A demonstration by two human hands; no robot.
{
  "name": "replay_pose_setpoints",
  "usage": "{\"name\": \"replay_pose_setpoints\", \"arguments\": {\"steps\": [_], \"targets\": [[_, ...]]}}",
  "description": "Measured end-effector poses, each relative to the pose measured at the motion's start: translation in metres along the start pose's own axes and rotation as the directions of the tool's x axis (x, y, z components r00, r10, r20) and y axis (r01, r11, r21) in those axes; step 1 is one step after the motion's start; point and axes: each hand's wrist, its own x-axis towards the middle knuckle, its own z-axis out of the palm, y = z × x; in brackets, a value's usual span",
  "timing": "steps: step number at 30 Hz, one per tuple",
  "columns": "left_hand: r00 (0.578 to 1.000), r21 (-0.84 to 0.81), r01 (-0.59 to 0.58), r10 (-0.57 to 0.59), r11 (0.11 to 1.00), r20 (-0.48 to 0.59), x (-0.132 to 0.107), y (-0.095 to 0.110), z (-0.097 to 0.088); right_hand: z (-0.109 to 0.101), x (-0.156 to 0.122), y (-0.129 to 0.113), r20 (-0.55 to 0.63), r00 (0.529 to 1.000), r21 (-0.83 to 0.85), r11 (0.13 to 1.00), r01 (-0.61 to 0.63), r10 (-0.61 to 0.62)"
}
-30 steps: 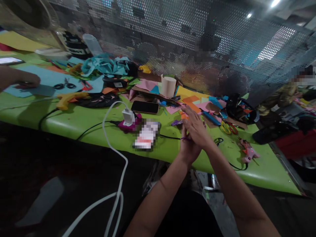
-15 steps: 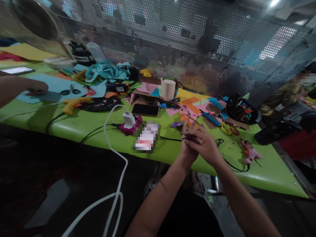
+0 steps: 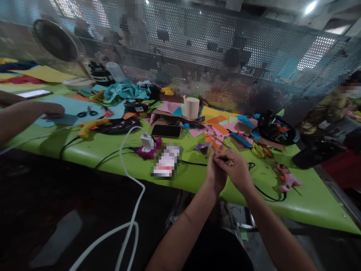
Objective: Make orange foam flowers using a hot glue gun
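My left hand [image 3: 216,174] and my right hand [image 3: 234,165] meet above the front of the green table. The right fingers are bent in a pinch against the fingertips of the left hand, which are closed too. Whatever they hold is too small and too covered to make out. Just left of the fingertips lies a crumpled purple piece of paper [image 3: 201,146]. Orange paper scraps [image 3: 216,143] lie right behind my fingers. A pink glue gun [image 3: 289,180] rests to the right of my right hand, and scissors with yellow and red handles [image 3: 261,151] lie behind it.
Left of my hands are a lit phone [image 3: 167,162], a dark phone [image 3: 166,131] and a purple power socket [image 3: 149,149] with a white cable. A paper roll [image 3: 191,108] stands behind. At far left, another person's hand [image 3: 53,110] rests by blue paper, scissors [image 3: 87,112] and a yellow glue gun [image 3: 91,127].
My right fingers have drawn together into a tighter pinch on the left fingertips; the purple strip seen between my hands no longer shows. The view has shifted slightly.
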Motion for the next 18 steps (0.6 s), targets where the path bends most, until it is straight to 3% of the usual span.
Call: {"name": "replay_pose_setpoints", "arguments": {"steps": [3,6,12,18], "targets": [[0.997,-0.011,0.019,-0.018,1.0,0.074,0.0,0.003,-0.002,-0.001,-0.001,-0.002,0.034,0.999,-0.052,0.998,0.028,-0.026],[0.99,-0.021,0.018,-0.015,1.0,0.137,-0.001,0.002,-0.002,-0.001,0.0,-0.001,0.06,0.998,-0.004,1.0,-0.007,0.007],[0.995,-0.028,0.004,-0.001,1.0,0.096,-0.006,-0.002,0.008,0.003,0.001,-0.002,0.085,0.99,0.113,0.986,-0.125,0.116],[0.989,-0.036,0.0,0.005,0.999,0.147,-0.005,0.0,0.005,-0.002,0.0,-0.007,0.084,0.991,0.114,0.987,-0.111,0.102]]}}
